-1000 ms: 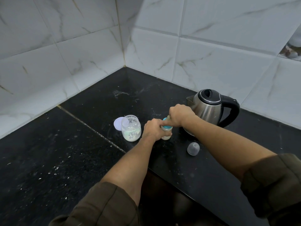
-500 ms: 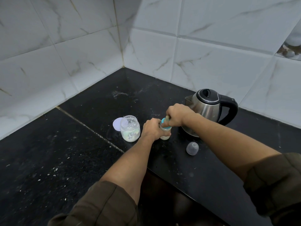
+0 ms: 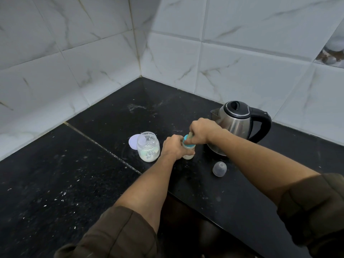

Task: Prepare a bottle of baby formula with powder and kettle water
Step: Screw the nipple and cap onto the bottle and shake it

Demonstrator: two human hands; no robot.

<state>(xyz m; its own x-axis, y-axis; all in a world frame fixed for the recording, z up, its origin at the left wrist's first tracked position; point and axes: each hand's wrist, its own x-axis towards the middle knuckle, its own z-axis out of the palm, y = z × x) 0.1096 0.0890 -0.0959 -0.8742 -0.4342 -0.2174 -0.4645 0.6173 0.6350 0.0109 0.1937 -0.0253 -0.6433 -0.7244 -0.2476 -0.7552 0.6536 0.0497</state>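
Countertop (image 3: 55, 183) of black stone fills the lower frame. Steel kettle (image 3: 234, 123) stands right of centre and open powder jar (image 3: 148, 148) left of centre. At centre, left hand (image 3: 174, 147) curls round the upright baby bottle (image 3: 188, 154), and right hand (image 3: 202, 131) pinches its teal-collared top. Clear cap (image 3: 219, 169) lies lower right of the bottle, and lid (image 3: 133, 142) lies at the jar's left.

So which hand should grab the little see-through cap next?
Right, probably. The clear cap lies on the side of the right hand, near the kettle. The left hand grips the bottle and can steady it.
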